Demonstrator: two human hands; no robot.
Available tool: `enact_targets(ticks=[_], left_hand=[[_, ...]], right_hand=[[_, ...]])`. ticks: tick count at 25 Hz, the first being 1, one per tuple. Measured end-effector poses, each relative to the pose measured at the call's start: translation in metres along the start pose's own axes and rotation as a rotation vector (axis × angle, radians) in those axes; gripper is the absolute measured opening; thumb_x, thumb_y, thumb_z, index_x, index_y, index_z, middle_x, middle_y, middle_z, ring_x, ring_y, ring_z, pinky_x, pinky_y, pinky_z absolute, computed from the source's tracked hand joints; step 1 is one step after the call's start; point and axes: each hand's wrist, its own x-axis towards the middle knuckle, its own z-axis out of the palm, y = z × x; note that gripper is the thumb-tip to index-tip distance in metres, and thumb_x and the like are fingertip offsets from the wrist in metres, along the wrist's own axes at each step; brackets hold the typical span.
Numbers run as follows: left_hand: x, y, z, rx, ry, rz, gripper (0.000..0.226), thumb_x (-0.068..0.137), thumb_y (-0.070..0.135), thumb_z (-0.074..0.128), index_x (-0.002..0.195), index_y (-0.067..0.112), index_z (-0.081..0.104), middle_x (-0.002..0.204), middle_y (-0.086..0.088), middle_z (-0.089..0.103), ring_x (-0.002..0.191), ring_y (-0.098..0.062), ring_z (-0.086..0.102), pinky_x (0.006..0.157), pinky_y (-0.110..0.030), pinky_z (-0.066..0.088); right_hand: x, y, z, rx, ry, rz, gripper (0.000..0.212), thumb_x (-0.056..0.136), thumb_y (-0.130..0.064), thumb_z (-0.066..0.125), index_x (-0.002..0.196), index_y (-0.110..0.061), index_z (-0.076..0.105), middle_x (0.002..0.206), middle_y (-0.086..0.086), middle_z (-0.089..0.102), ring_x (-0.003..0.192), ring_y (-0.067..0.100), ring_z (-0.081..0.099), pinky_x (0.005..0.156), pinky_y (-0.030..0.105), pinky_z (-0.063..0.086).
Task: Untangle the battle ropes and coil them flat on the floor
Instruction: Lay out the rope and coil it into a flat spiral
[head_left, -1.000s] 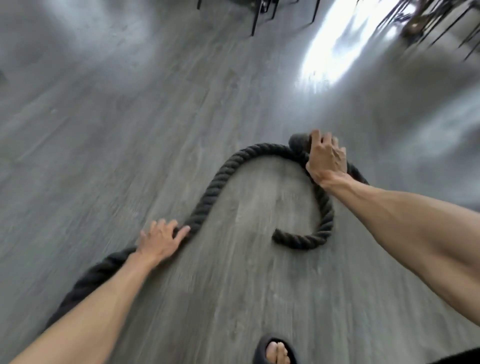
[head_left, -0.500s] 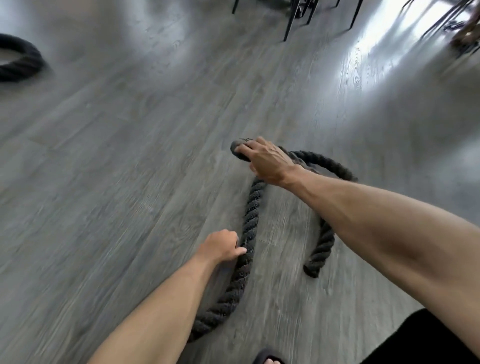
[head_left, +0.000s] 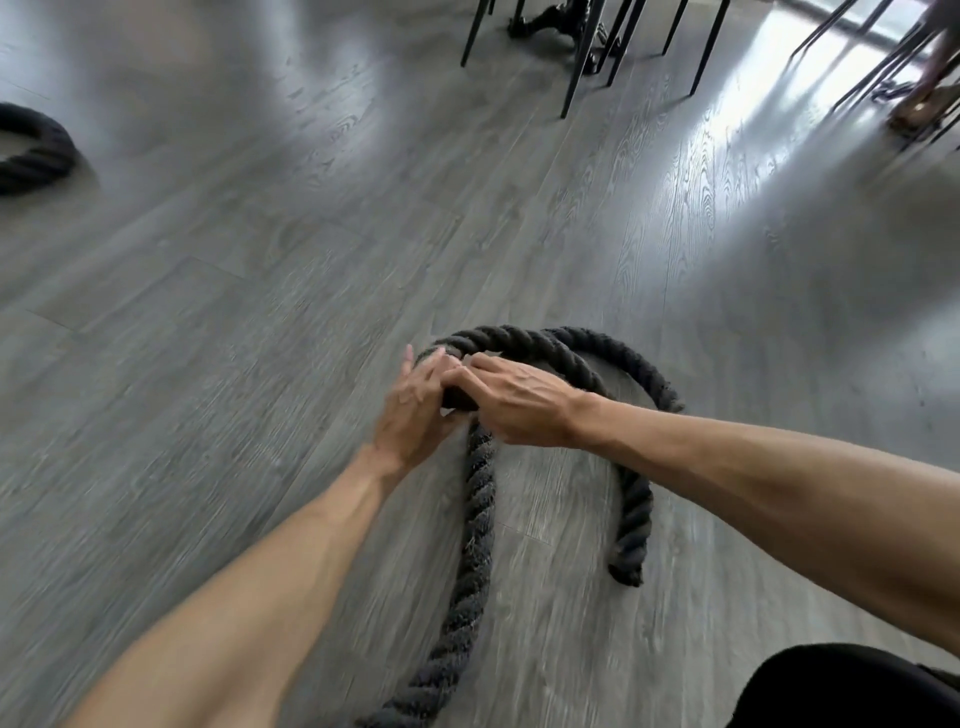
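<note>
A thick black twisted battle rope (head_left: 479, 519) lies on the grey wood floor. It runs up from the bottom edge, bends sharply under my hands, then arcs right and back down to a loose end (head_left: 628, 569). A second strand crosses under the arc at the top. My right hand (head_left: 519, 405) grips the rope at the bend from above. My left hand (head_left: 410, 410) presses against the bend's left side, its fingers fairly straight and blurred.
Another black rope (head_left: 36, 150) lies at the far left edge. Black chair legs (head_left: 574, 57) stand at the top middle, more thin metal legs and a person's foot (head_left: 917, 109) at the top right. My dark-clad knee (head_left: 841, 686) shows at the bottom right.
My left hand has left the straight stretch of rope and moved up to the bend beside my right hand. The loop has closed tighter.
</note>
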Motion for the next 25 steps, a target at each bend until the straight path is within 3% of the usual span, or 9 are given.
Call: enact_targets(ticks=[3, 5, 7, 10, 15, 18, 21, 23, 25], left_hand=[[0.02, 0.027, -0.004, -0.187, 0.123, -0.211, 0.053, 0.085, 0.053, 0.064, 0.109, 0.011, 0.044, 0.095, -0.01, 0.066, 0.082, -0.03, 0.066, 0.068, -0.043, 0.054], [0.037, 0.031, -0.017, -0.245, 0.272, -0.398, 0.054, 0.09, 0.057, 0.059, 0.11, 0.009, 0.042, 0.083, -0.01, 0.065, 0.069, -0.031, 0.065, 0.059, -0.043, 0.053], [0.062, 0.01, -0.042, -0.298, 0.365, -0.666, 0.059, 0.093, 0.057, 0.052, 0.117, 0.003, 0.047, 0.091, -0.014, 0.066, 0.081, -0.033, 0.066, 0.068, -0.043, 0.053], [0.074, -0.061, -0.084, -0.499, 0.406, -1.141, 0.069, 0.093, 0.053, 0.054, 0.132, -0.003, 0.05, 0.132, -0.025, 0.057, 0.119, -0.039, 0.057, 0.096, -0.046, 0.05], [-0.022, -0.134, -0.083, -0.498, 0.493, -1.378, 0.072, 0.091, 0.053, 0.057, 0.134, -0.005, 0.052, 0.136, -0.027, 0.053, 0.123, -0.041, 0.054, 0.101, -0.048, 0.047], [-0.078, -0.144, -0.072, -0.399, 0.557, -1.456, 0.064, 0.098, 0.047, 0.049, 0.138, -0.003, 0.047, 0.14, -0.027, 0.05, 0.128, -0.042, 0.049, 0.104, -0.046, 0.04], [-0.098, -0.143, -0.073, -0.181, 0.539, -1.496, 0.053, 0.1, 0.033, 0.05, 0.14, 0.001, 0.035, 0.141, -0.033, 0.042, 0.129, -0.046, 0.043, 0.104, -0.05, 0.034], [-0.11, -0.141, -0.067, 0.153, 0.46, -1.286, 0.049, 0.094, 0.016, 0.057, 0.138, 0.007, 0.037, 0.136, -0.033, 0.041, 0.124, -0.047, 0.042, 0.1, -0.054, 0.034], [-0.118, -0.129, -0.049, 0.376, 0.352, -0.815, 0.047, 0.089, 0.022, 0.062, 0.131, 0.008, 0.047, 0.122, -0.025, 0.052, 0.11, -0.041, 0.05, 0.093, -0.053, 0.038]], right_hand=[[-0.02, 0.033, -0.016, -0.101, 0.131, 0.021, 0.039, 0.093, -0.002, 0.057, 0.132, 0.0, 0.052, 0.134, 0.02, 0.052, 0.12, 0.034, 0.052, 0.104, 0.043, 0.044], [-0.034, 0.054, -0.03, -0.189, 0.242, 0.077, 0.035, 0.092, -0.006, 0.062, 0.126, -0.001, 0.056, 0.134, 0.022, 0.051, 0.121, 0.036, 0.051, 0.106, 0.045, 0.042], [-0.04, 0.069, -0.032, -0.246, 0.247, 0.147, 0.03, 0.092, -0.009, 0.062, 0.121, -0.003, 0.058, 0.13, 0.019, 0.053, 0.117, 0.035, 0.051, 0.104, 0.044, 0.042], [-0.041, 0.07, -0.008, -0.219, 0.074, 0.27, 0.015, 0.095, -0.015, 0.053, 0.107, -0.007, 0.057, 0.108, 0.013, 0.058, 0.1, 0.034, 0.056, 0.087, 0.042, 0.045], [-0.037, 0.048, 0.052, 0.043, -0.18, 0.551, 0.024, 0.1, -0.029, 0.047, 0.118, -0.013, 0.051, 0.113, 0.01, 0.06, 0.108, 0.031, 0.059, 0.087, 0.044, 0.05], [-0.025, 0.032, 0.083, 0.107, -0.289, 0.648, 0.049, 0.095, -0.02, 0.05, 0.141, -0.015, 0.034, 0.116, 0.015, 0.053, 0.107, 0.037, 0.058, 0.086, 0.047, 0.052], [-0.002, 0.028, 0.104, 0.339, -0.246, 0.95, 0.054, 0.094, -0.024, 0.046, 0.144, -0.014, 0.028, 0.116, 0.024, 0.056, 0.105, 0.043, 0.061, 0.087, 0.048, 0.049], [0.011, 0.027, 0.119, 0.432, -0.271, 1.073, 0.066, 0.096, -0.036, 0.048, 0.15, -0.011, 0.021, 0.126, 0.028, 0.055, 0.112, 0.044, 0.059, 0.091, 0.047, 0.047], [0.016, 0.018, 0.135, 0.408, -0.369, 1.097, 0.082, 0.098, -0.04, 0.053, 0.157, -0.008, 0.006, 0.142, 0.032, 0.042, 0.123, 0.045, 0.053, 0.098, 0.047, 0.044]])
